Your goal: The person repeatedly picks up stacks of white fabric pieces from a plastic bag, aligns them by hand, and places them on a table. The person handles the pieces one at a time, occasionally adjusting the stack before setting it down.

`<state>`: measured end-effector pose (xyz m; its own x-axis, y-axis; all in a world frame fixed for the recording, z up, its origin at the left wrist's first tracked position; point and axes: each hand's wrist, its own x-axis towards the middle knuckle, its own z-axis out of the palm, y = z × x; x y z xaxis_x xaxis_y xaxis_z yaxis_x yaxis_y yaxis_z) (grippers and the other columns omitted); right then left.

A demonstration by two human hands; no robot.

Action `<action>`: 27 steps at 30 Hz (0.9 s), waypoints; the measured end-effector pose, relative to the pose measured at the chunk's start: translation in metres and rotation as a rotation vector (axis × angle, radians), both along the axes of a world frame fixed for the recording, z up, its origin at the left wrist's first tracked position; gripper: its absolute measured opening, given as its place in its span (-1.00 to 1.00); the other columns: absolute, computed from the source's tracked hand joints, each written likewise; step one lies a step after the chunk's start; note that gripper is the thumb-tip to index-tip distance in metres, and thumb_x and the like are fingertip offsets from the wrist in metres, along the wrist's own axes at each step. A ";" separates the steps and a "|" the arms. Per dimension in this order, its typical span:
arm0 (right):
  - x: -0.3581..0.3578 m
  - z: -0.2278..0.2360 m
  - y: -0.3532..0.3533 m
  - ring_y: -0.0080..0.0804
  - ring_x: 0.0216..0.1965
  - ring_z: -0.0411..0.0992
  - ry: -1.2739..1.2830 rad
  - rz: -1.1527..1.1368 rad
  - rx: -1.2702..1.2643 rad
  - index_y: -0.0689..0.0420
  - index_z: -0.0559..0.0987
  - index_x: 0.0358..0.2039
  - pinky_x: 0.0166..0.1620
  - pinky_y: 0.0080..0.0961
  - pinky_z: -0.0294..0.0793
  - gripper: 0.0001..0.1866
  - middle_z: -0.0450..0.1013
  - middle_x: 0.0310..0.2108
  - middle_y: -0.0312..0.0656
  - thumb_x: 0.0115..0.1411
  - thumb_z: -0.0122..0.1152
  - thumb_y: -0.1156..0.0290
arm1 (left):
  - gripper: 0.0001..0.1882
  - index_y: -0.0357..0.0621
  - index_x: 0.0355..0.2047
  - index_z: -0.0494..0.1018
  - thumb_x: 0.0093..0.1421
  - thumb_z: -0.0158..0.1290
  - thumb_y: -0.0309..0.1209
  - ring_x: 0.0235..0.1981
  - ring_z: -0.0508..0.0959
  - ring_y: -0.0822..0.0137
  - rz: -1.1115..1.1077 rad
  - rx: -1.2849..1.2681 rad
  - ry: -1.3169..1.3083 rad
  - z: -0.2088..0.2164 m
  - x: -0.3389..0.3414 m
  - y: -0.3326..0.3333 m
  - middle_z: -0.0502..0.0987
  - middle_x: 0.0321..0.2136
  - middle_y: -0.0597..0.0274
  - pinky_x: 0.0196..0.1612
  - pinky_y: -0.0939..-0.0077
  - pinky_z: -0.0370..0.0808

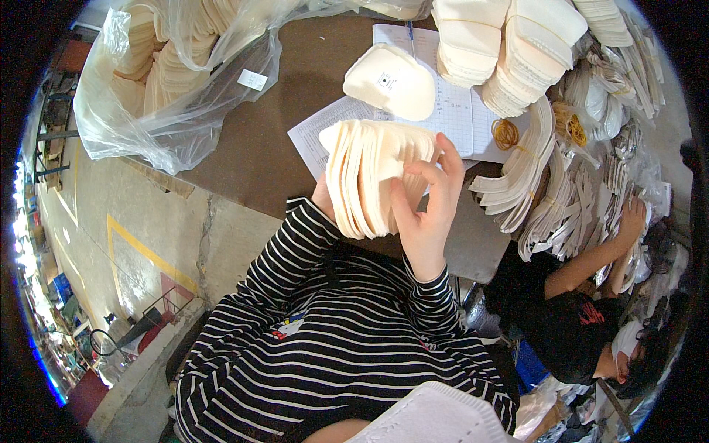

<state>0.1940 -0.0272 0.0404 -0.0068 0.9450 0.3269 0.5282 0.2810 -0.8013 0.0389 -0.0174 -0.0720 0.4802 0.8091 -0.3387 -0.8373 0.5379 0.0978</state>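
In front of my chest is a thick stack of cream, rounded flat pads (pixel 362 177), standing on edge and slightly fanned. My left hand (pixel 323 198) holds the stack from its left side, the fingers mostly hidden behind it. At the stack's right end, my right hand (pixel 430 207) has its thumb and bent fingers on the pads' edges. Just beyond the stack, a loose cream pad with a small printed mark (pixel 391 83) lies on the papers.
Printed papers (pixel 310 136) and a pen (pixel 410 31) lie on the brown table (pixel 251 148). A clear bag of pads (pixel 148 133) sits far left. Pad stacks (pixel 509 81), rubber bands (pixel 505 134) and bundled strips (pixel 528 177) line the right. A co-worker's arm (pixel 591 262) reaches in there.
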 end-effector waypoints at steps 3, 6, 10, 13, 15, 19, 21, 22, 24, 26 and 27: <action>0.003 -0.008 -0.002 0.10 0.26 0.16 -0.085 0.036 0.068 0.12 0.65 -0.26 0.29 -0.06 0.13 -0.79 0.22 0.28 0.10 0.03 0.33 0.53 | -0.32 -0.23 0.30 0.20 0.39 -0.18 0.05 0.12 0.50 0.03 -0.050 0.028 -0.065 0.003 -0.001 0.000 0.40 0.18 -0.09 0.15 0.11 0.53; 0.003 -0.008 -0.002 0.11 0.26 0.15 -0.124 0.060 0.076 0.12 0.65 -0.25 0.29 -0.04 0.12 -0.78 0.23 0.27 0.09 0.03 0.36 0.47 | -0.31 -0.23 0.31 0.19 0.40 -0.21 0.06 0.12 0.50 0.04 -0.052 0.000 -0.055 0.006 -0.001 0.003 0.40 0.18 -0.10 0.13 0.13 0.54; -0.001 0.002 -0.002 0.12 0.25 0.16 -0.051 0.064 0.035 0.12 0.65 -0.26 0.29 -0.05 0.12 -0.80 0.23 0.28 0.07 0.05 0.37 0.45 | -0.34 -0.18 0.33 0.16 0.41 -0.21 0.02 0.16 0.46 0.04 -0.040 0.053 -0.102 0.013 0.001 0.004 0.36 0.21 -0.09 0.18 0.13 0.49; 0.001 -0.001 -0.002 0.11 0.26 0.16 -0.027 0.065 0.029 0.12 0.65 -0.29 0.30 -0.04 0.11 -0.83 0.23 0.28 0.05 0.06 0.36 0.47 | -0.36 -0.15 0.35 0.12 0.41 -0.19 -0.02 0.19 0.41 0.03 -0.042 0.089 -0.171 0.007 -0.002 0.004 0.32 0.24 -0.07 0.24 0.13 0.43; 0.000 -0.004 -0.002 0.12 0.26 0.15 0.004 0.051 0.018 0.10 0.65 -0.31 0.30 -0.02 0.11 -0.86 0.24 0.28 0.04 0.06 0.35 0.49 | -0.32 -0.20 0.33 0.16 0.41 -0.24 0.04 0.15 0.48 0.03 -0.047 0.015 -0.081 0.008 0.000 0.003 0.37 0.21 -0.10 0.18 0.11 0.50; 0.001 -0.011 -0.002 0.17 0.26 0.13 -0.078 0.053 0.060 0.07 0.65 -0.32 0.30 0.02 0.10 -0.86 0.24 0.28 0.01 0.06 0.32 0.51 | -0.35 -0.16 0.35 0.11 0.41 -0.20 -0.02 0.20 0.40 0.02 -0.050 0.108 -0.169 0.009 -0.001 0.005 0.30 0.25 -0.08 0.25 0.12 0.42; 0.000 -0.008 -0.001 0.19 0.26 0.12 -0.123 0.062 0.077 0.05 0.65 -0.30 0.30 0.04 0.10 -0.85 0.24 0.28 0.00 0.07 0.31 0.51 | -0.33 -0.21 0.34 0.15 0.42 -0.25 0.03 0.17 0.46 0.03 -0.030 0.111 -0.148 0.015 0.001 0.004 0.36 0.22 -0.11 0.20 0.12 0.49; -0.004 -0.003 -0.001 0.20 0.26 0.12 -0.110 0.054 0.066 0.05 0.66 -0.29 0.30 0.05 0.09 -0.84 0.24 0.28 0.00 0.07 0.31 0.51 | -0.32 -0.21 0.34 0.14 0.42 -0.25 0.03 0.18 0.46 0.03 -0.024 0.115 -0.141 0.014 0.001 0.004 0.34 0.23 -0.12 0.20 0.11 0.48; -0.005 0.002 -0.001 0.22 0.26 0.11 -0.099 0.059 0.052 0.04 0.66 -0.27 0.30 0.06 0.09 -0.82 0.24 0.28 -0.01 0.08 0.30 0.50 | -0.33 -0.21 0.35 0.14 0.42 -0.25 0.03 0.18 0.45 0.03 -0.002 0.124 -0.113 0.010 0.001 0.004 0.33 0.24 -0.12 0.20 0.10 0.48; -0.002 0.003 -0.001 0.23 0.27 0.09 -0.111 0.082 0.043 0.02 0.67 -0.25 0.30 0.06 0.08 -0.82 0.23 0.28 -0.02 0.10 0.29 0.49 | -0.33 -0.20 0.34 0.14 0.42 -0.24 0.02 0.18 0.46 0.03 0.007 0.128 -0.156 0.012 0.002 0.004 0.34 0.24 -0.10 0.21 0.10 0.47; -0.003 0.002 -0.001 0.23 0.28 0.08 -0.106 0.063 0.033 0.02 0.67 -0.25 0.30 0.07 0.08 -0.80 0.23 0.28 -0.03 0.09 0.28 0.51 | -0.34 -0.20 0.34 0.15 0.42 -0.24 0.02 0.17 0.46 0.04 0.005 0.128 -0.213 0.018 0.003 0.005 0.34 0.23 -0.09 0.21 0.11 0.47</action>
